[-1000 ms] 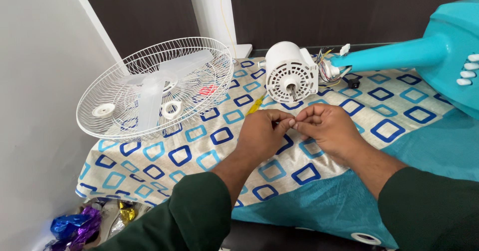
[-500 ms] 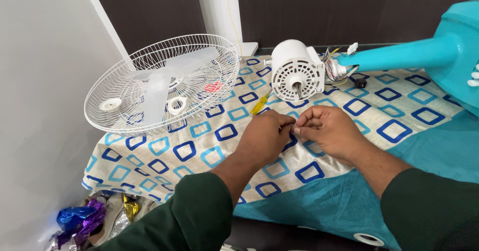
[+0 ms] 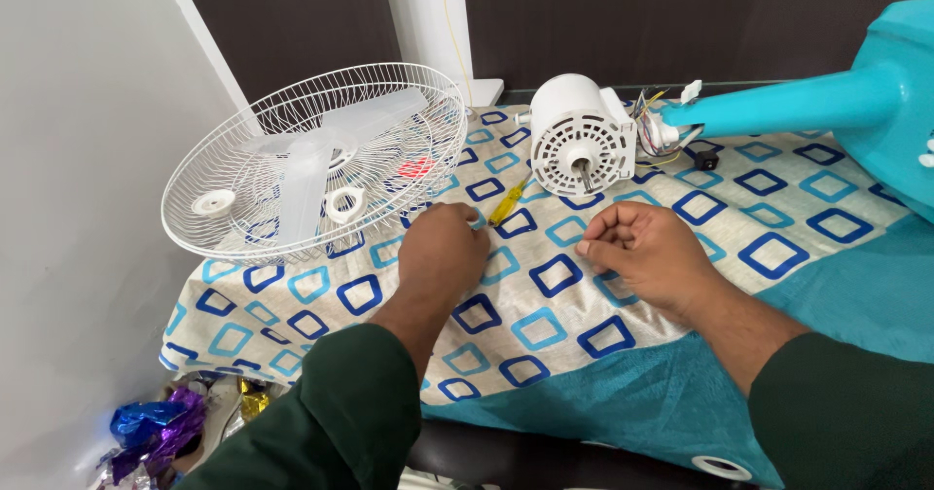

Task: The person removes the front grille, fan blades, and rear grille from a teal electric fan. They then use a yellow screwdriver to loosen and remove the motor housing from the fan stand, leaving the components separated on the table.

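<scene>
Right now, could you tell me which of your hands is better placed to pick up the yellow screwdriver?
Probably the left hand: its knuckles sit just beside the yellow screwdriver on the patterned cloth. The right hand lies curled farther off, nearer the white motor.

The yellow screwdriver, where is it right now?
In the head view, the yellow screwdriver lies on the patterned cloth, just beyond the left hand, between the white fan guard and the white motor housing.
</scene>
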